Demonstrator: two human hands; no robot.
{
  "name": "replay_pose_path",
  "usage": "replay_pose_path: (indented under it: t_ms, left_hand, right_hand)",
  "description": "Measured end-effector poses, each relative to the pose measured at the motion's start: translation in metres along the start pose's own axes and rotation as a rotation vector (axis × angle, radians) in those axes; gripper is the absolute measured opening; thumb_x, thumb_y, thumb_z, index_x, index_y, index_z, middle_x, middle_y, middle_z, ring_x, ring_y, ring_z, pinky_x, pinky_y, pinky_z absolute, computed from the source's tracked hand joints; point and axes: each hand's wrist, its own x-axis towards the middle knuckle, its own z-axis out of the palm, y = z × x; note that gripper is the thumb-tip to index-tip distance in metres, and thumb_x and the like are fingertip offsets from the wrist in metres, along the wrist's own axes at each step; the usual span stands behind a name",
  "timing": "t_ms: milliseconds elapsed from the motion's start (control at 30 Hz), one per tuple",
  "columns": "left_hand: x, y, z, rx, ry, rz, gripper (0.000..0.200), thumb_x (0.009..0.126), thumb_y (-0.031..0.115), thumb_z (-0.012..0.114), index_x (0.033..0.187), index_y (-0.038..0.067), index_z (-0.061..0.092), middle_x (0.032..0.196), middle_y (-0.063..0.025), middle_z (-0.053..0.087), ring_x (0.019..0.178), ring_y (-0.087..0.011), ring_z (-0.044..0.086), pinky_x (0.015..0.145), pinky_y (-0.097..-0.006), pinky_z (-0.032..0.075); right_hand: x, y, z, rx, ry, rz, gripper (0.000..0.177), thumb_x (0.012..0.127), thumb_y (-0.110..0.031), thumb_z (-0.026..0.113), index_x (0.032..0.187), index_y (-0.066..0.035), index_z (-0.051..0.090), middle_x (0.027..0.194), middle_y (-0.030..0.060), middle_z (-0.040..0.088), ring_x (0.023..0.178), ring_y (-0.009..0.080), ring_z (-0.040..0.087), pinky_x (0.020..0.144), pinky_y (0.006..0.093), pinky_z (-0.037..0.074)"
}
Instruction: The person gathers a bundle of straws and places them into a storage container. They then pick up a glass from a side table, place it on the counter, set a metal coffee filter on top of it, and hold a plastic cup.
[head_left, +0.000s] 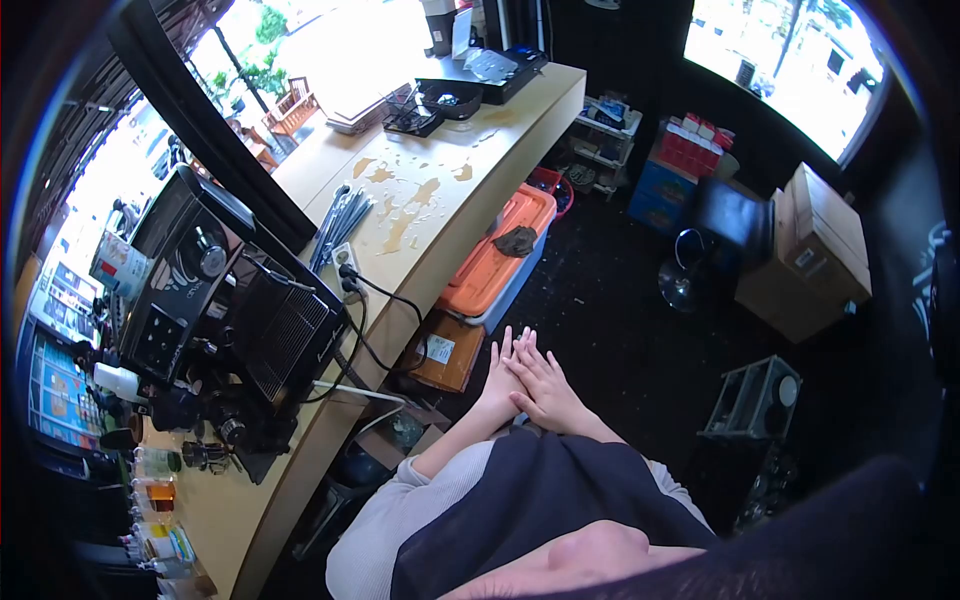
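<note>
My left hand (499, 386) and my right hand (549, 393) touch each other in front of my dark apron (540, 490). The right hand lies across the left one, partly covering its palm and fingers. Fingers on both hands are stretched out, and I see no object in either. Beyond the fingertips stands a storage box with an orange lid (490, 270), with a dark crumpled cloth (515, 242) on it. Left of the hands, below the counter, is a brown box (450, 352) with a white label.
The wooden counter (540, 125) bears liquid puddles (400, 215), a bundle of thin grey sticks (342, 222), a power strip (350, 275) and a coffee machine (230, 310). Right are cardboard boxes (815, 240), a black stool (725, 220) and a grey rack (755, 395).
</note>
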Motion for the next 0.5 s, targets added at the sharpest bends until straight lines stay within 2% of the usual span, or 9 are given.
replay_pose_path:
  t_ms: [33, 167, 200, 233, 367, 500]
  left_hand:
    - [0.015, -0.008, -0.004, 0.023, 0.094, 0.001, 0.078, 0.090, 0.047, 0.041, 0.150, 0.007, 0.011, 0.157, -0.0148, 0.008, 0.143, -0.0406, 0.001, 0.112, -0.0574, 0.010]
    - [0.064, -0.036, -0.032, 0.014, 0.073, -0.089, 0.080, 0.089, 0.048, 0.043, 0.150, 0.007, 0.012, 0.157, -0.0144, 0.008, 0.144, -0.0401, -0.001, 0.113, -0.0567, 0.009]
    - [0.075, -0.045, -0.031, -0.040, 0.157, -0.092, 0.081, 0.088, 0.048, 0.046, 0.150, 0.008, 0.014, 0.157, -0.0141, 0.008, 0.144, -0.0404, -0.001, 0.113, -0.0570, 0.008]
    - [0.083, -0.054, -0.030, -0.041, 0.157, -0.116, 0.081, 0.088, 0.048, 0.046, 0.150, 0.008, 0.014, 0.157, -0.0141, 0.008, 0.144, -0.0404, -0.001, 0.113, -0.0570, 0.008]
    - [0.088, -0.083, -0.039, -0.071, 0.096, -0.221, 0.079, 0.086, 0.045, 0.049, 0.150, 0.010, 0.018, 0.157, -0.0134, 0.009, 0.143, -0.0404, -0.001, 0.112, -0.0586, 0.010]
    - [0.090, -0.115, -0.035, -0.069, 0.133, -0.378, 0.077, 0.088, 0.044, 0.046, 0.150, 0.010, 0.017, 0.157, -0.0126, 0.009, 0.143, -0.0398, 0.002, 0.112, -0.0593, 0.012]
  right_hand:
    - [0.017, 0.006, -0.009, -0.035, 0.037, -0.061, 0.058, 0.096, -0.046, 0.039, 0.143, -0.012, 0.036, 0.154, 0.0155, 0.019, 0.144, 0.0322, 0.010, 0.112, 0.0570, 0.010]
    - [0.082, 0.034, -0.035, -0.126, 0.008, -0.106, 0.058, 0.095, -0.045, 0.041, 0.142, -0.011, 0.036, 0.154, 0.0152, 0.019, 0.144, 0.0316, 0.011, 0.112, 0.0553, 0.010]
    - [0.097, 0.041, -0.037, -0.126, 0.011, -0.120, 0.058, 0.095, -0.045, 0.042, 0.142, -0.012, 0.037, 0.154, 0.0153, 0.020, 0.144, 0.0313, 0.012, 0.112, 0.0548, 0.011]
    - [0.110, 0.048, -0.038, -0.119, -0.004, -0.137, 0.058, 0.095, -0.045, 0.042, 0.142, -0.012, 0.037, 0.154, 0.0153, 0.020, 0.144, 0.0313, 0.012, 0.112, 0.0548, 0.011]
    - [0.152, 0.059, -0.023, -0.019, -0.046, -0.160, 0.058, 0.094, -0.045, 0.043, 0.141, -0.012, 0.038, 0.154, 0.0161, 0.019, 0.144, 0.0309, 0.013, 0.112, 0.0545, 0.010]
    - [0.196, 0.059, -0.005, 0.094, -0.127, -0.237, 0.056, 0.095, -0.044, 0.043, 0.142, -0.013, 0.037, 0.155, 0.0162, 0.017, 0.144, 0.0305, 0.012, 0.113, 0.0540, 0.010]
